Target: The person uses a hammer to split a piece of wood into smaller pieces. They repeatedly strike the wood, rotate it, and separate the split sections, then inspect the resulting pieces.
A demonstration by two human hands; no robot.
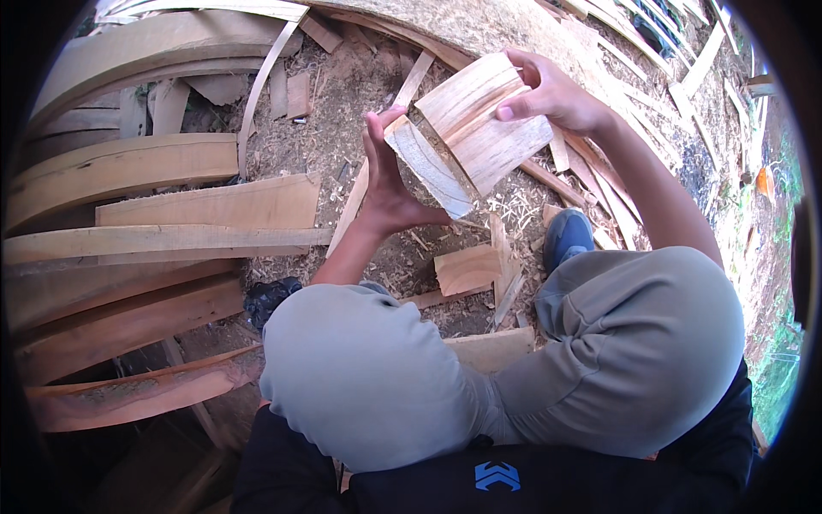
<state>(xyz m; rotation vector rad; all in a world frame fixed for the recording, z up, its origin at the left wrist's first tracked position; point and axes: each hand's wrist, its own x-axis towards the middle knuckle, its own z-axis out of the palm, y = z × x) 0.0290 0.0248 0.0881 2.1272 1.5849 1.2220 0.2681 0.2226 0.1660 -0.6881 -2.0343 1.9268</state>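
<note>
Above the ground in front of me, my right hand (548, 98) grips a pale wooden block (488, 120) by its upper right side, thumb on the broad striped face. My left hand (387, 184) is wrapped around a curved, greyish end-grain piece of wood (428, 167), fingers at its upper end and thumb along its lower edge. The two wooden faces lie side by side with a narrow dark line between them. I cannot tell whether they are separate pieces or one block. Below them, a smaller wooden block (467, 269) lies on the ground.
Several curved planks (128, 176) are stacked on the left. A large board (462, 26) lies across the far side. Thin offcuts (702, 128) and shavings are scattered at right and underfoot. A black plastic bag (272, 300) sits beside my left knee; my blue shoe (568, 238) is near the offcuts.
</note>
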